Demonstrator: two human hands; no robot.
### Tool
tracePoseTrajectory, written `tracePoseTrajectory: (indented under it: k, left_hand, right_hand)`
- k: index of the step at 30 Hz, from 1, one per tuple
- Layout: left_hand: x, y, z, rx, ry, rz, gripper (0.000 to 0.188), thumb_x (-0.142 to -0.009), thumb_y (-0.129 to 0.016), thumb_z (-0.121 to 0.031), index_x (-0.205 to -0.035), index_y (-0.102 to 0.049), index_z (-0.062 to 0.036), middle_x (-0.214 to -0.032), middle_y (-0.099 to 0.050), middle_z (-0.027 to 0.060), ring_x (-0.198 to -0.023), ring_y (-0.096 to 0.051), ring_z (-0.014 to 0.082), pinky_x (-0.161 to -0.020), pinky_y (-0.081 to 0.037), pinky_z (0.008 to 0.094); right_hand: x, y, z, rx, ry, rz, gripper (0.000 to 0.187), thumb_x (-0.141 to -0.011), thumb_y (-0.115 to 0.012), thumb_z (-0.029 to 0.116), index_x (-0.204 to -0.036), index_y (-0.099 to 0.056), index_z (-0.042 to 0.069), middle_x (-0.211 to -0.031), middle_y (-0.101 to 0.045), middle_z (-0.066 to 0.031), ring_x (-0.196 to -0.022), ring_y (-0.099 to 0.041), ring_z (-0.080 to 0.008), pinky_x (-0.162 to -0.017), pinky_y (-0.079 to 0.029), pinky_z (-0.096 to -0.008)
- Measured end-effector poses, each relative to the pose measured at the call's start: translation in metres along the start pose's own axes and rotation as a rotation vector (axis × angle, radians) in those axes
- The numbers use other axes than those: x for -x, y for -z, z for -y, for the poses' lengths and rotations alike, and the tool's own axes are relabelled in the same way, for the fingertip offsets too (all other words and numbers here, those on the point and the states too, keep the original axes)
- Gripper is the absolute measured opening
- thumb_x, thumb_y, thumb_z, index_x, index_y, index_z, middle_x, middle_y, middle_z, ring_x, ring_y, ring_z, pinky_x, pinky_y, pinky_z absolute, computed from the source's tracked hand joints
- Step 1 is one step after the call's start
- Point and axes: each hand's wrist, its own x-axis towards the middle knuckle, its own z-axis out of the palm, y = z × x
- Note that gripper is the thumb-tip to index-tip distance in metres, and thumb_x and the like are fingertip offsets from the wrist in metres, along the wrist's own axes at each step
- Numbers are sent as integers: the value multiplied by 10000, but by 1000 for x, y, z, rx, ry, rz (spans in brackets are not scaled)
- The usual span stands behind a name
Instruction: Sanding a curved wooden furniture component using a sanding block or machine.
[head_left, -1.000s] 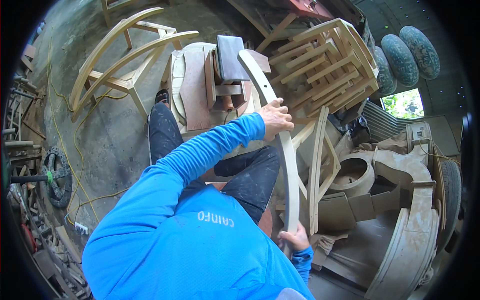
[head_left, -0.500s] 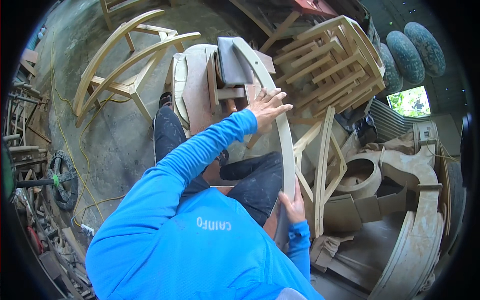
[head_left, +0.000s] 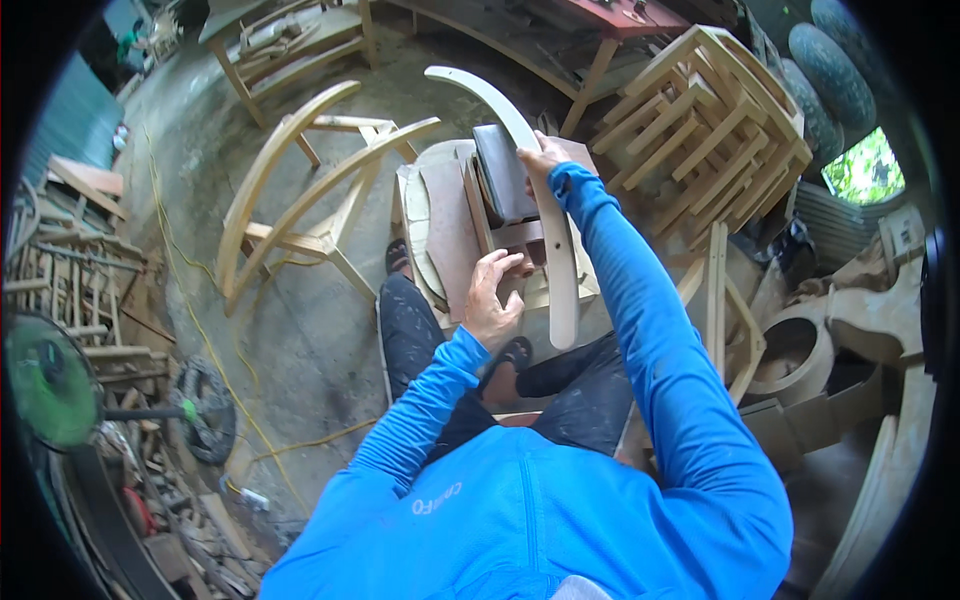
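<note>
While the right hand (head_left: 545,155) grips the curved slat (head_left: 540,190) lying over the dark block (head_left: 503,170) and the left hand (head_left: 492,300) rests spread on the jig (head_left: 450,230), the slat's free lower end could slide sideways.

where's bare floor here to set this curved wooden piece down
The widest free patch is the grey concrete floor between the arched pale wood frame and the person's left leg. Right of the right hand, which holds the long curved wooden slat, the stacked wooden stools and carved wooden parts crowd the floor.
</note>
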Motion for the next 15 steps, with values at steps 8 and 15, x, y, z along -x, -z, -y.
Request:
tracePoseTrajectory:
  k: [8, 15]
  left_hand:
    - [10, -22, -3, 653, 549, 88, 443, -878, -602, 25, -1321, -598, 1, -1225, -660, 135, -1083, -677, 217, -992, -537, 346]
    - [-11, -73, -62, 827, 882, 313, 586, -1020, -600, -328, -1508, -384, -85, -1305, -602, 159, -1138, -659, 302, -1025, -494, 471]
  right_hand:
    - [69, 38, -154, 339, 497, -272, 775, -943, -661, 337, -1622, -313, 196, -994, -714, -210, -737, -750, -281, -715, -617, -408]
    - [410, 85, -140, -94, -178, -128, 759, -958, -639, 206, -1635, -295, 173, -816, -698, -104, -680, -697, -176, -657, -604, -361]
